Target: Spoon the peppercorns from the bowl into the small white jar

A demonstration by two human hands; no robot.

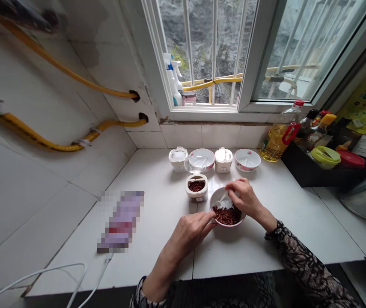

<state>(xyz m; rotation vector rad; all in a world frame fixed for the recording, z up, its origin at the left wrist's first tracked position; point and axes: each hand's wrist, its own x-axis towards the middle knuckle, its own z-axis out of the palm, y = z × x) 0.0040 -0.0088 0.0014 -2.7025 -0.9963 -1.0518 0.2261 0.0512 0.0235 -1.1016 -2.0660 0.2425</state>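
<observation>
Bowl [228,225] part-filled with red-brown bits [228,216]; right hand [243,197] pinches white spoon [223,197] inside, left hand [189,232] pinches rim. Open jar [197,195]: similar bits.

left sleeve [139,295] | right sleeve [306,267] | black-and-pale lacy floral | right cuff [273,230] gathered

The white tiled counter [157,209] carries bowls [229,226], jars [198,198], an oil bottle [273,141].

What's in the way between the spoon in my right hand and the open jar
Only the bowl's left rim, then the jar's own rim; its lid is flipped back. Your left hand sits nearer you, off that line.
</observation>
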